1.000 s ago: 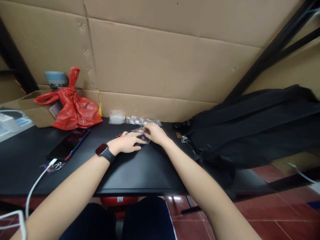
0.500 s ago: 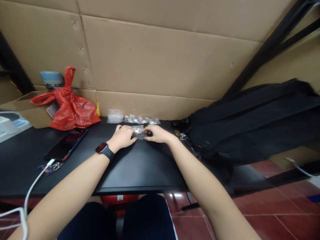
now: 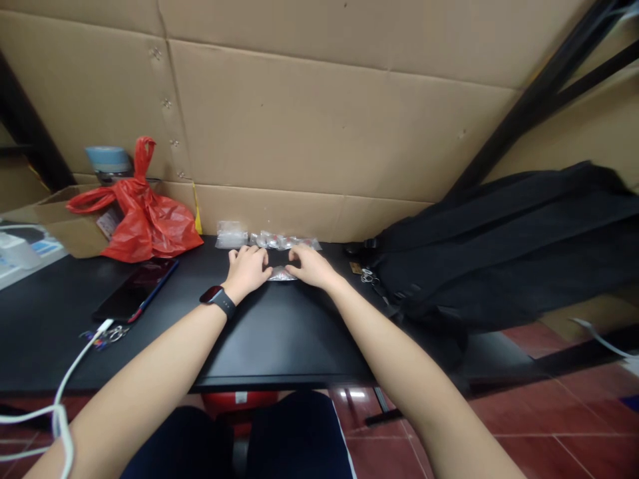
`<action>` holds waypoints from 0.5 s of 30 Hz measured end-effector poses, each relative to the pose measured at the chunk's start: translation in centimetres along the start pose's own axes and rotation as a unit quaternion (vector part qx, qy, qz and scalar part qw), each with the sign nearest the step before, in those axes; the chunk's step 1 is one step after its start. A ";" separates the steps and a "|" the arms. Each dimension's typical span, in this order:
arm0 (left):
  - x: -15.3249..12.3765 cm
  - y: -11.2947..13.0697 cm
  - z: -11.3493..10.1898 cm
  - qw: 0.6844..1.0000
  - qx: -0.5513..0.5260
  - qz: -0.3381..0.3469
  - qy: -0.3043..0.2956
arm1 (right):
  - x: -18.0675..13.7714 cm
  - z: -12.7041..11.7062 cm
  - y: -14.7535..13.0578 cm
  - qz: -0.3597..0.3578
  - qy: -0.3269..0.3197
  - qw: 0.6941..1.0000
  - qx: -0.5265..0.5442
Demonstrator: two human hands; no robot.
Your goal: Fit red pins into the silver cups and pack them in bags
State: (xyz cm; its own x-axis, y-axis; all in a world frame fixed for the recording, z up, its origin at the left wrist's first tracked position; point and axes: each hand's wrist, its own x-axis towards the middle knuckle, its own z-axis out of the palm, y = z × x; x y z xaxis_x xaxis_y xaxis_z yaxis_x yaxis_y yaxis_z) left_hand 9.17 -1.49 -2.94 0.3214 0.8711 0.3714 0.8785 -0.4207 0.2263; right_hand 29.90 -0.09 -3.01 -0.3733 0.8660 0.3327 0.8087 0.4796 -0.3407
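A small clear plastic packet (image 3: 282, 273) with something shiny and a hint of red inside lies on the black table between my hands. My left hand (image 3: 248, 269), with a dark watch (image 3: 218, 299) on its wrist, is at the packet's left end, thumb tip by its edge and fingers curved apart from the thumb. At the right end is my right hand (image 3: 312, 266), its thumb at the packet's edge and its index finger apart above. Just behind my hands, several similar packets (image 3: 284, 241) lie in a row beside some clear plastic bags (image 3: 231, 235).
On the left are a red plastic bag (image 3: 150, 223), a cardboard box (image 3: 74, 233), a phone (image 3: 137, 289) on a white cable (image 3: 70, 366), and keys (image 3: 107, 334). A black backpack (image 3: 499, 246) fills the right side. A cardboard wall (image 3: 299, 120) stands behind the table.
My fingers have spread away from the packet, which earlier was held raised between both hands. It now lies lower, nearer to me. The view has shifted slightly.
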 end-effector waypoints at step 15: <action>-0.6 0.1 -0.5 0.993 -0.086 0.063 -0.054 | -0.7 -1.3 0.3 -0.035 -0.114 0.984 0.135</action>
State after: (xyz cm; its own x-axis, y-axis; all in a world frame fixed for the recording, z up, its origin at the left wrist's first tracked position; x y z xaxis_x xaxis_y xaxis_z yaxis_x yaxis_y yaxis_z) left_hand 8.87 -2.13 -2.69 0.4696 0.8266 0.3102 0.7581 -0.5576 0.3382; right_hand 31.00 -0.77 -2.22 -0.5416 0.8237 0.1682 0.6388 0.5333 -0.5546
